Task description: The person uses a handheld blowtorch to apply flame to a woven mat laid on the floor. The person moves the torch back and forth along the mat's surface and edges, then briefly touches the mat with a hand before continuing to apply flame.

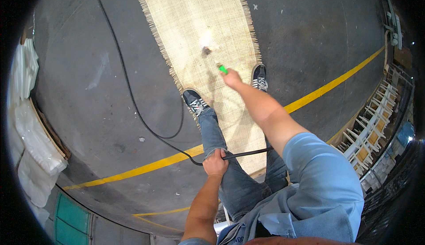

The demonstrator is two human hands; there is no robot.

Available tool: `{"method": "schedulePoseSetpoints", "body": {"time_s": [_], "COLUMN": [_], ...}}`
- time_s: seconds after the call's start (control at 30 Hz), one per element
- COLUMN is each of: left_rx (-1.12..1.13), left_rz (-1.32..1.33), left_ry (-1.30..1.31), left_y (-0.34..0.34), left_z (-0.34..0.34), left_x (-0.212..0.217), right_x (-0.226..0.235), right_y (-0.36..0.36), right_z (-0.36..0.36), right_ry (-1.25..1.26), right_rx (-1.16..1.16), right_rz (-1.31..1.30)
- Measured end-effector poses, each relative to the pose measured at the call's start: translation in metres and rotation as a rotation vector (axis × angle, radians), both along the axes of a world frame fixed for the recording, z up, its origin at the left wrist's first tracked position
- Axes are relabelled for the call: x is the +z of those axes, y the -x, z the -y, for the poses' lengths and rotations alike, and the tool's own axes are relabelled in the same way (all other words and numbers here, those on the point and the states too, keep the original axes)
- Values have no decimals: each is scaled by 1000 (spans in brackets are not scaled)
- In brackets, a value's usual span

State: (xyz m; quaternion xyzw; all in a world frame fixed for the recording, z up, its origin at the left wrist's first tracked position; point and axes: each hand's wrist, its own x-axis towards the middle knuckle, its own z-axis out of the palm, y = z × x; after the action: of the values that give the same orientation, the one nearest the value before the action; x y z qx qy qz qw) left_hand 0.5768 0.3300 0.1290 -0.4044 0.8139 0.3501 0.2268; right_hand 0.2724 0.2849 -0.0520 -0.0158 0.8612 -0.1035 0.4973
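My right hand (232, 78) is closed on the green handle of a gas torch (222, 69), held out over a long woven straw-coloured mat (199, 10). Ahead of the handle is the torch's dark round head, with a bright white glow just beyond it. Down by my left knee, my left hand (215, 162) is wrapped round a black hose (245, 153). From this hand the hose runs right until my right arm hides it, and loops away over the floor on the left. The mat has frayed long edges.
My shoes (195, 101) are at the mat's two edges. Yellow lines (330, 86) cross the dark grey floor (305, 28). White plastic-wrapped bundles (37, 130) stand along the left side. A rack with pale slats (372, 125) is on the right, and a teal panel (71, 220) at lower left.
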Motion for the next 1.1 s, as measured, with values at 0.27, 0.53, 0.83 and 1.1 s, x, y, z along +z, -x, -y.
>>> {"method": "schedulePoseSetpoints", "body": {"time_s": [0.27,0.53,0.83,1.1], "left_rx": [-9,-23,-24,-17], "left_rz": [49,37,33,-1], "left_ry": [-36,-31,1,-15], "left_y": [5,3,3,7], "left_z": [0,2,1,5], "left_x": [4,1,-1,1], "right_x": [46,29,18,62], "right_y": [-121,-77,109,179], "right_z": [73,58,-94,-141], "right_ry": [333,226,-162,-276], "right_rx": [234,151,6,-156], "right_rz": [229,216,-318,-573]}}
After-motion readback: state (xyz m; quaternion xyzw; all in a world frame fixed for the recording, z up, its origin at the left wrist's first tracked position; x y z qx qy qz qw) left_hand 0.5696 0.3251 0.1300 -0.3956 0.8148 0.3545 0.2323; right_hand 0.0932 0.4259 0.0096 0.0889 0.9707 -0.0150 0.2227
